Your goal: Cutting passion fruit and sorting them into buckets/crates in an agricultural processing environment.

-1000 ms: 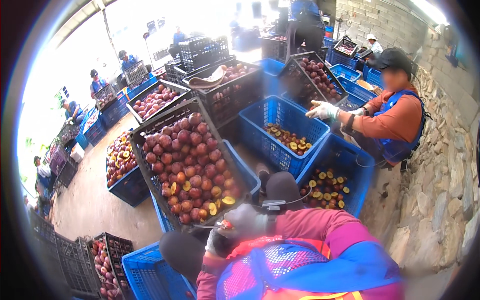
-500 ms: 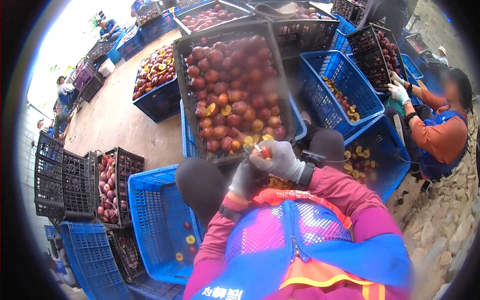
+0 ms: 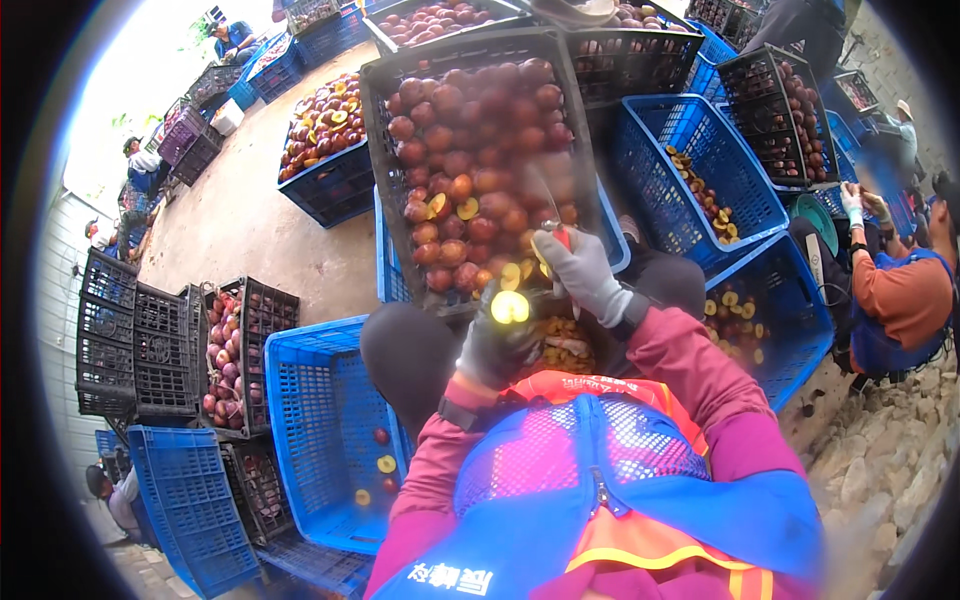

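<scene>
In the head view, our only one, we see our left hand (image 3: 495,340) curled narrowly around a plum half (image 3: 510,309), which sits at its fingertips just in front of the near rim of a black crate (image 3: 378,190). Our right hand (image 3: 592,278) is closed on a knife (image 3: 561,237) with a red handle, its blurred blade pointing up and a little left, over the whole plums (image 3: 460,165) in the crate. From the right grip the half lies to the left and slightly nearer our body; the left hand already has it, and a small gap parts the two hands. The half is nearly round, a touch wider than tall, so we make out no strong long axis, while the knife's runs away from us. The half's cut face is turned up toward us, bright yellow and almost glaring, with a darker mark in the middle. Another yellow patch shows at the right fingers; we cannot tell whether they hold it. A blue crate (image 3: 290,445) stands left of our knees.
</scene>
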Motion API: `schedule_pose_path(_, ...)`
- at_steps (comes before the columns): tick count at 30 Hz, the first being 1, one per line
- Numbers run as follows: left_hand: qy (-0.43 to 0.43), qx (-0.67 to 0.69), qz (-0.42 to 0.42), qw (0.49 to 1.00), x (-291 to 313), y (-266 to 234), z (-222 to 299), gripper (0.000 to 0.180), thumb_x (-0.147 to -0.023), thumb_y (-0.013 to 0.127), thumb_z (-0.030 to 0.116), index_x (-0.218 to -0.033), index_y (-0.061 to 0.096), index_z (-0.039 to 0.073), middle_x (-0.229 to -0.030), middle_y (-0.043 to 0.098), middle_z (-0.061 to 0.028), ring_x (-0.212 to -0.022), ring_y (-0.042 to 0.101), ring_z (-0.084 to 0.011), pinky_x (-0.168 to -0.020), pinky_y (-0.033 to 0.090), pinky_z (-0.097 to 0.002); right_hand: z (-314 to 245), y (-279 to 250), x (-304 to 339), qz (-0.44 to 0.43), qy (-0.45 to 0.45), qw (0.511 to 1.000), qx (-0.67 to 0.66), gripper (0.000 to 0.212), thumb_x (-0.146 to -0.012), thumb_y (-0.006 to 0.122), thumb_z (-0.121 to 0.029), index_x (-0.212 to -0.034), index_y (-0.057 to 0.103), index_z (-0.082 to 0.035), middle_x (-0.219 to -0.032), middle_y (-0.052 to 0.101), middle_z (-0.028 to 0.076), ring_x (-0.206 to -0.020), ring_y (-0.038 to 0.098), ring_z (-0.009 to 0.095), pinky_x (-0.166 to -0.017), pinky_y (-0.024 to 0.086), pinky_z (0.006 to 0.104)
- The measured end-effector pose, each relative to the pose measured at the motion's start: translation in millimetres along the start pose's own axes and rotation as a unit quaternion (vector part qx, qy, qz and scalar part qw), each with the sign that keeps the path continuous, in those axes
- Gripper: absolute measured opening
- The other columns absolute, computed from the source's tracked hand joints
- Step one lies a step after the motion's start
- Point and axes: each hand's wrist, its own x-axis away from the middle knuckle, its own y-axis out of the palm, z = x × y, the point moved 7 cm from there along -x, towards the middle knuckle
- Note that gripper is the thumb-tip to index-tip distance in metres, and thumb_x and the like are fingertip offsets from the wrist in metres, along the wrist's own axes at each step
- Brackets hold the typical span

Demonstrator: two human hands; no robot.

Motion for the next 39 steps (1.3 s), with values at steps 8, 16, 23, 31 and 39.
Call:
schedule_pose_path(8, 0.117, -0.116, -0.097, 0.982, -22, 11, 33, 0.056, -0.110, 0.049, 0.066, -0.129, 0.060, 0.014, -0.112, 0.068, -0.0101, -0.093, 0.068, -0.0214, -0.083, 0.059, -0.0396, -4, -4, -9, -0.005, 0.099, 0.990, -0.100, 0.039, -0.109, 0.068, -0.043, -0.093, 0.070, -0.007, -0.071, 0.064, 0.000, -0.049, 0.056, 0.009, -0.045, 0.042, 0.0281)
schedule_pose_path(16, 0.181, -0.060, -0.076, 0.979, -15, 12, 49, 0.038, -0.113, 0.057, 0.046, -0.136, 0.061, 0.015, -0.131, 0.066, -0.0119, -0.121, 0.063, -0.0283, -0.108, 0.053, -0.0498, -65, -11, 4, -0.029, -0.155, 0.983, 0.092, 0.039, -0.111, 0.065, -0.037, -0.122, 0.074, -0.001, -0.088, 0.076, 0.008, -0.076, 0.071, 0.016, -0.069, 0.055, 0.0309)
schedule_pose_path(23, 0.354, -0.547, 0.359, 0.668, 152, -79, 192, 0.029, -0.106, 0.069, 0.031, -0.121, 0.073, 0.006, -0.104, 0.072, -0.0084, -0.090, 0.067, -0.0216, -0.084, 0.055, -0.0368, -21, -180, 14, 0.020, 0.016, 0.998, -0.063, 0.033, -0.115, 0.058, -0.033, -0.119, 0.069, -0.003, -0.071, 0.060, -0.002, -0.053, 0.058, 0.007, -0.050, 0.045, 0.0225)
schedule_pose_path(31, 0.408, -0.816, 0.153, 0.380, 12, 68, 129, 0.056, -0.093, 0.080, 0.029, -0.141, 0.067, 0.002, -0.135, 0.072, -0.0229, -0.125, 0.070, -0.0396, -0.109, 0.054, -0.0447, -137, -258, 53, -0.088, 0.032, 0.944, 0.317, 0.035, -0.112, 0.059, -0.036, -0.120, 0.072, -0.005, -0.073, 0.065, 0.001, -0.054, 0.063, 0.012, -0.050, 0.053, 0.0292)
schedule_pose_path(39, 0.149, -0.937, 0.026, 0.315, -215, 110, 4, 0.041, -0.093, 0.066, 0.020, -0.132, 0.072, 0.008, -0.135, 0.071, -0.0225, -0.123, 0.069, -0.0421, -0.106, 0.055, -0.0498, -405, -246, 26, -0.133, -0.064, 0.797, 0.586, 0.029, -0.111, 0.061, -0.024, -0.124, 0.072, 0.000, -0.082, 0.069, 0.008, -0.076, 0.066, 0.014, -0.072, 0.056, 0.0361)
